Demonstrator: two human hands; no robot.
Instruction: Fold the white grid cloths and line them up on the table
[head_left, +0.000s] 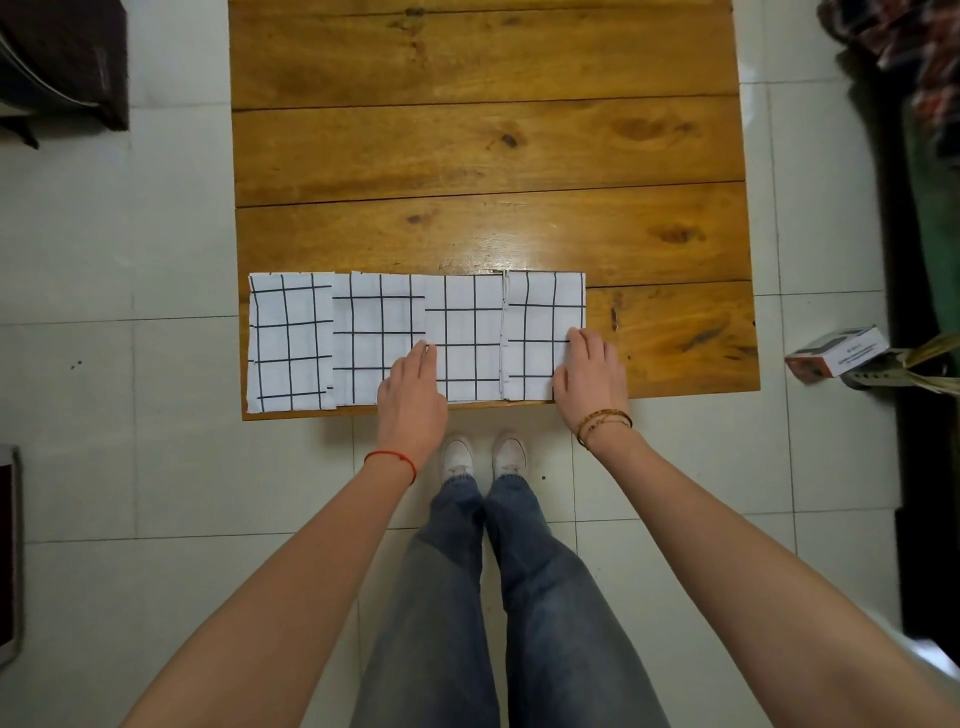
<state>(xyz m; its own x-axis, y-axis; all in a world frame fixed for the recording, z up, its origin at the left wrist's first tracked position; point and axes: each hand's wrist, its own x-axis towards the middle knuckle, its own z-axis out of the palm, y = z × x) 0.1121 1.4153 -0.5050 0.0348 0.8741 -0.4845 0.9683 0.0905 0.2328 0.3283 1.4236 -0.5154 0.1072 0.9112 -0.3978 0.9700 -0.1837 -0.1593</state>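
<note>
- Four folded white cloths with black grid lines (415, 338) lie edge to edge along the near edge of the wooden plank table (488, 145).
- The left hand (413, 392) and right hand (589, 371) rest flat, fingers extended, clamping nothing, on the cloths.

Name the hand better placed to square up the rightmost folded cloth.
Right hand: it rests flat on the outer edge of the rightmost cloth. The left hand lies two cloths away, by the seam.
</note>
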